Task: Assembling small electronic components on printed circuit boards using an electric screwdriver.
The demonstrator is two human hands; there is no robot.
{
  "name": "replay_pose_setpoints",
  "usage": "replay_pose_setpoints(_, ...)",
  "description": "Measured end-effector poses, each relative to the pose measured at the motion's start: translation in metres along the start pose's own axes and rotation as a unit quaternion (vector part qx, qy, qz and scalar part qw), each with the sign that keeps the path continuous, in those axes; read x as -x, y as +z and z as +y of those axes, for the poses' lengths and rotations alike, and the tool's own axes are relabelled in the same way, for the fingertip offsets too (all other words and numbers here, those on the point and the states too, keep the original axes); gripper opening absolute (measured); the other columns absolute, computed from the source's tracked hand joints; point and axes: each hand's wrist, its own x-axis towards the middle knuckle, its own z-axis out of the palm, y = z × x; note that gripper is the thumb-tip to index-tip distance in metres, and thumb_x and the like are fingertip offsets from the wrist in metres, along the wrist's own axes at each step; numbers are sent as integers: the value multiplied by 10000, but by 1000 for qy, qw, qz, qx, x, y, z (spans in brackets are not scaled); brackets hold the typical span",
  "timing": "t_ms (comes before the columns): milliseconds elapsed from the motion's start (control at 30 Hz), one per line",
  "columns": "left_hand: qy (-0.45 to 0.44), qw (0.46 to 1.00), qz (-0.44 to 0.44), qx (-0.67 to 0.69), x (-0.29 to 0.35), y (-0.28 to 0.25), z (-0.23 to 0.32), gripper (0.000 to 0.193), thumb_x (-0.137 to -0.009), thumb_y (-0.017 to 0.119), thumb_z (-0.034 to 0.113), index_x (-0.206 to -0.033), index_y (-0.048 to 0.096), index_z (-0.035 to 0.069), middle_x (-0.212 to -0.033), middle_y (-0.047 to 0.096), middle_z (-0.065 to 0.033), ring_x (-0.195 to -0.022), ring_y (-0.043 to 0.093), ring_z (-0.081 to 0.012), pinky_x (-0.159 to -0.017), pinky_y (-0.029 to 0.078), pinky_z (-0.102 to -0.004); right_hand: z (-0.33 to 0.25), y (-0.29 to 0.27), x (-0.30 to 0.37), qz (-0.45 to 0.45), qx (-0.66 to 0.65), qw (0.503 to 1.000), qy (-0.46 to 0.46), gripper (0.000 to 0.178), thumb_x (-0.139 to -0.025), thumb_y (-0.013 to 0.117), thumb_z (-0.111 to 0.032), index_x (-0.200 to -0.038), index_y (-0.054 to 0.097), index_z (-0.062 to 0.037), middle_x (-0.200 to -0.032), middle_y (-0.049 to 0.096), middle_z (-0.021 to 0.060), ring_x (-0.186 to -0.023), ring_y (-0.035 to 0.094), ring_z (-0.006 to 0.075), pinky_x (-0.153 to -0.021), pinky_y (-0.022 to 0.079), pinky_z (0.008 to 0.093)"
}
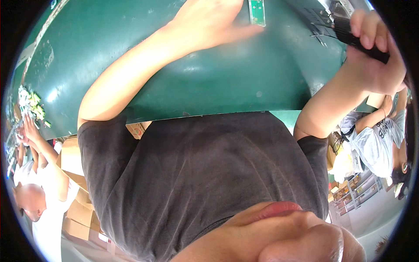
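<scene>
My left hand (pixel 208 21) reaches over the green table, its thumb stretched out sideways. The tip of that thumb lies at the lower end of a narrow green circuit board (pixel 258 12) with a clear edge; I cannot tell whether they touch. The upper frame edge cuts off the other fingers and part of the board. At the upper right, my right hand (pixel 379 50) is closed around the handle of a black brush (pixel 364 46), held above the table. The brush's dark bristled end points up and left, beside some metal parts.
The green tabletop (pixel 209 89) spans the view in front of my body. Metal parts (pixel 325 19) and thin pins lie at the upper right. At the left, a co-worker's hands (pixel 31 131) are at a pile of small green-yellow pieces (pixel 31 104). Another person (pixel 375 142) is at the right.
</scene>
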Motion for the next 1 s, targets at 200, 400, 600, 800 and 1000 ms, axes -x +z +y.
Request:
replay_pose_setpoints(200, 14, 1000, -12, -7, -1, 2, -1, 837, -694, 872, 156, -1388, 454, -56, -1311, 470, -221, -1208, 488, -405, -1030, 430, -451, 24, 61, 18, -76, -89, 987, -108, 419, -1015, 512, -43, -1387, 344, -133, -685, 452, 3, -509, 431, 127, -502, 452, 298)
replay_pose_setpoints(400, 8, 1000, -7, -2, -3, 3, -2, 846, -693, 870, 161, -1397, 452, -51, -1310, 469, -216, -1209, 488, -401, -1027, 432, -453, 40, 77, 31, -35, -107, 992, -64, 453, -981, 579, 8, -1333, 321, -112, -699, 501, 29, -502, 449, 127, -501, 447, 281)
replay_pose_setpoints(600, 10, 1000, -17, -4, -4, 4, -3, 833, -703, 860, 172, -1398, 453, -38, -1311, 468, -209, -1205, 490, -400, -1014, 434, -455, 52, 77, 34, -32, -130, 989, -64, 444, -945, 594, 35, -1276, 327, -90, -714, 521, 46, -520, 488, 129, -504, 449, 272)
replay_pose_setpoints(800, -5, 1000, -21, -5, 1, 7, -8, 814, -711, 851, 185, -1400, 464, -12, -1313, 471, -205, -1208, 493, -399, -995, 434, -455, 62, 73, 40, -39, -60, 995, -70, 440, -896, 625, 75, -1209, 344, -54, -740, 553, 54, -564, 528, 118, -528, 456, 267)
replay_pose_setpoints(1000, -15, 1000, -18, 2, -7, 3, -3, 799, -714, 845, 209, -1378, 455, -2, -1307, 470, -215, -1203, 497, -402, -985, 432, -461, 57, 72, 45, -49, -1, 995, -88, 343, -899, 575, 71, -1198, 444, -35, -748, 563, 77, -614, 530, 146, -590, 459, 321)
